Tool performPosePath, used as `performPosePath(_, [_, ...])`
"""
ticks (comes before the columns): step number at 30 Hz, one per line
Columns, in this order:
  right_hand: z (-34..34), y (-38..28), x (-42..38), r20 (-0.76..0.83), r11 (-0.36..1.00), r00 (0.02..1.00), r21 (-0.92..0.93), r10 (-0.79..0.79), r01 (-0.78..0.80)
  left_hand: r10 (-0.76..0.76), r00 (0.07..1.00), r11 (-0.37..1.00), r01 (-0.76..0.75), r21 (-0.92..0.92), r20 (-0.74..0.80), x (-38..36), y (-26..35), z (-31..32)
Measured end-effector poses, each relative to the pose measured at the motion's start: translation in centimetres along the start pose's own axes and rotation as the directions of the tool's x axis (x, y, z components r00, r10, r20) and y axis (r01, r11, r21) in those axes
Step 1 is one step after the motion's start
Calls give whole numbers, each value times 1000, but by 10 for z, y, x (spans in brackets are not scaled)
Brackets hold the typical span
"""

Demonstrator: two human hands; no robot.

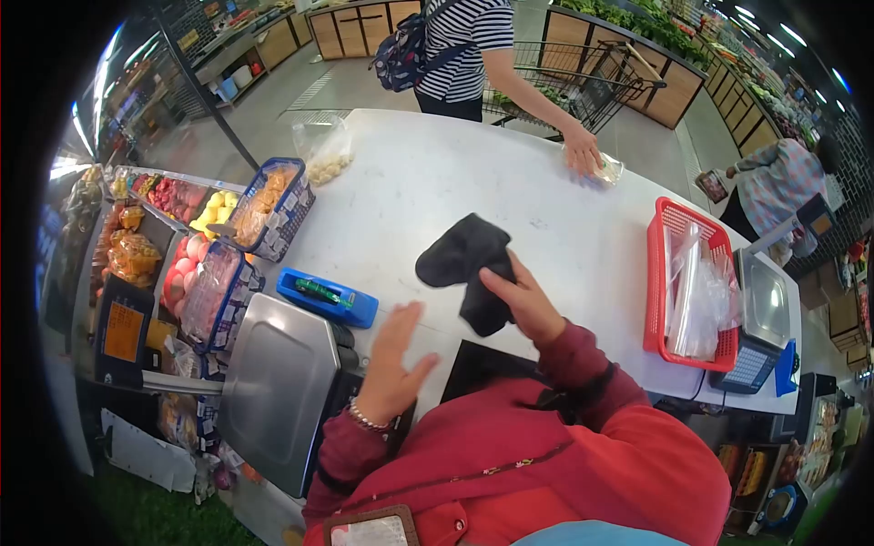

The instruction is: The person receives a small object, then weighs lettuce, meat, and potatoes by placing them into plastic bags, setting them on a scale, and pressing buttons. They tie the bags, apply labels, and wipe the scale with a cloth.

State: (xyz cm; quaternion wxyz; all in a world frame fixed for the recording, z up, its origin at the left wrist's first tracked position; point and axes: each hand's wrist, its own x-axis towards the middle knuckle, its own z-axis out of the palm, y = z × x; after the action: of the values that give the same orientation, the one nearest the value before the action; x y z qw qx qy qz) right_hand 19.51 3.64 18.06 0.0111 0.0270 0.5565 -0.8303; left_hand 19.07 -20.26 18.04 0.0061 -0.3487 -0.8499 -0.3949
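Observation:
My right hand (528, 298) grips a dark, limp black cloth (469, 259) above the white counter (401, 182). The thumb lies over the cloth, and part of it droops below the fingers. What kind of cloth item it is, I cannot make out. My left hand (394, 364) has its fingers stretched out and holds nothing. It is near a blue tape dispenser (328, 297) and the steel-topped scale (278, 391). Across the counter, another person's hand (581, 150) rests on a small clear packet (608, 170).
A red basket (652, 291) of plastic bags stands at the right beside a second scale (765, 296). At the left are blue baskets (289, 211) of packed goods and a clear bag (326, 155) of round items. Behind the person stands a shopping cart (583, 86).

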Motion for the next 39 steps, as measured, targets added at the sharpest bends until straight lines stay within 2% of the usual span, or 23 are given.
performPosePath(1, [-10, -10, 0, 48, 983, 998, -173, -50, 57, -124, 989, 989, 129, 69, -74, -7, -16, -5])
performPosePath(2, [-20, -11, 5, 118, 874, 986, -458, -120, 161, -250, 953, 966, 258, 25, -171, -13, -32, -12])
performPosePath(3, [-32, 4, 16, 127, 669, 989, -728, -81, 148, -376, 889, 924, 382, -29, -262, -21, -46, -19])
performPosePath(4, [-44, 19, 27, 137, 384, 990, -912, -41, 142, -380, 859, 897, 433, 91, -343, -30, -61, -25])
performPosePath(5, [-44, 29, 30, 37, 221, 994, -975, 100, 14, -367, 829, 852, 482, 206, -422, -37, -75, -31])
performPosePath(8, [-63, 120, 75, -68, 85, 943, -991, 326, -101, -386, 738, 664, 639, 389, -554, -54, -111, -33])
performPosePath(11, [-36, 158, 123, 193, -51, 981, -980, -34, 191, -428, 666, 516, 735, 440, -611, -44, -115, -23])
performPosePath(13, [-22, 180, 181, 453, 5, 878, -888, -151, 459, -461, 634, 469, 768, 436, -621, -36, -111, -22])
performPosePath(15, [-5, 186, 232, 571, 18, 808, -815, -143, 579, -499, 607, 463, 790, 402, -618, -30, -109, -24])
performPosePath(17, [-4, 194, 282, 568, 83, 814, -811, -122, 579, -477, 627, 464, 775, 429, -616, -31, -111, -23])
performPosePath(21, [-85, 134, 336, 203, -83, 950, -979, -236, 188, -483, 657, 487, 751, 446, -579, -26, -110, -24])
performPosePath(23, [-186, 105, 330, -5, -105, 870, -992, -492, -65, -496, 650, 497, 756, 426, -576, -25, -113, -26])
performPosePath(25, [-300, 72, 295, -273, -151, 725, -874, -632, -461, -511, 650, 464, 760, 456, -562, -26, -116, -26])
performPosePath(26, [-335, 45, 270, -546, -145, 617, -671, -567, -727, -516, 648, 455, 761, 462, -560, -24, -116, -27])
performPosePath(27, [-392, 39, 245, -719, -105, 422, -442, -552, -891, -519, 645, 445, 764, 466, -561, -21, -116, -28])
performPosePath(28, [-442, 32, 222, -875, 63, 181, -234, -448, -970, -520, 650, 443, 760, 476, -554, -18, -116, -28])
performPosePath(29, [-488, 34, 202, -915, 243, 16, -124, -404, -962, -526, 638, 436, 770, 466, -562, -15, -117, -26])
performPosePath(32, [-531, 38, 225, -941, 330, -17, -101, -338, -938, -554, 605, 402, 796, 453, -572, -10, -112, -27])
performPosePath(33, [-570, 56, 251, -909, 178, 174, -256, -379, -950, -552, 610, 399, 792, 462, -569, -9, -114, -25])
performPosePath(35, [-423, 35, 340, -868, 210, 317, -415, -382, -885, -538, 630, 395, 775, 493, -560, -13, -115, -27])
performPosePath(36, [-385, 40, 384, -809, 160, 486, -555, -330, -816, -546, 626, 401, 779, 482, -557, -14, -115, -27])
performPosePath(37, [-348, 56, 426, -681, 113, 670, -721, -296, -684, -553, 625, 407, 780, 475, -552, -16, -115, -26])
performPosePath(39, [-252, 108, 494, -403, 83, 865, -914, -300, -397, -553, 626, 425, 779, 460, -550, -19, -114, -27])
